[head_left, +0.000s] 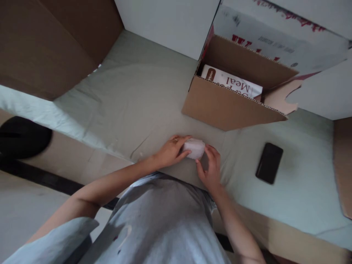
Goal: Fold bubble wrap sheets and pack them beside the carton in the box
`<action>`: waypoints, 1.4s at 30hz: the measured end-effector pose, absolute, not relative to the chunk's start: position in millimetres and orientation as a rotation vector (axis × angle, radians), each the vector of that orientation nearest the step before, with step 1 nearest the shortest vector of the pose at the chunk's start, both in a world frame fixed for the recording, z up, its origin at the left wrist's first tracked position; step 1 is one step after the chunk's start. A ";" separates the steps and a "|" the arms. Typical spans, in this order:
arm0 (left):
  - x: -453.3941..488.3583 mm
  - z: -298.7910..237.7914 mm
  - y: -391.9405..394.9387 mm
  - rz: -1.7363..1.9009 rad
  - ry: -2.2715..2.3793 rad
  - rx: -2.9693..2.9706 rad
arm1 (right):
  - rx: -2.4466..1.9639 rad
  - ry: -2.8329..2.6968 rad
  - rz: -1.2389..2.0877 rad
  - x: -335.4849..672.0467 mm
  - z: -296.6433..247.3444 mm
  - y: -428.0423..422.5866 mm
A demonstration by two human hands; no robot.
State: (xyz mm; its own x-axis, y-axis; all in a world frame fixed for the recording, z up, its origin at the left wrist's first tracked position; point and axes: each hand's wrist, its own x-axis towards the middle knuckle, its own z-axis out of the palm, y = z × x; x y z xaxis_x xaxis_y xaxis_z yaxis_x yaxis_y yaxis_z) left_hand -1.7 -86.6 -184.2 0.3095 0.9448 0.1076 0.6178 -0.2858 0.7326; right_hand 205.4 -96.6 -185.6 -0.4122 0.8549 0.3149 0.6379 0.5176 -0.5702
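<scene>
A small pale pink-white packet (194,148) lies on the cloth-covered table (132,95) right in front of me. My left hand (172,150) grips its left end with the fingers curled round it. My right hand (210,167) holds its right side, thumb and fingers pinched against it. An open cardboard box (228,108) stands just behind the packet, and a white printed pack (231,82) lies inside it.
A black phone (269,162) lies flat on the cloth to the right of my hands. A large brown cardboard sheet (46,44) leans at the back left. Another cardboard piece (343,165) shows at the right edge. The table's front edge runs under my arms.
</scene>
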 end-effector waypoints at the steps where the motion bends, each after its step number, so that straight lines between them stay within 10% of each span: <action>1: 0.7 -184.0 -83.4 0.706 1.399 1.998 | -1.186 -2.227 0.449 203.3 -184.5 -96.9; 19: -16.0 -166.6 -77.3 0.717 1.293 2.210 | -1.235 -2.438 0.292 188.2 -187.9 -66.6; 32: 15.5 -143.0 -101.2 1.067 1.082 1.516 | -1.246 -1.502 1.434 217.8 -141.7 -91.1; 42: 14.0 -115.1 -99.1 1.058 1.032 1.692 | -1.266 -1.294 1.533 225.1 -112.8 -87.3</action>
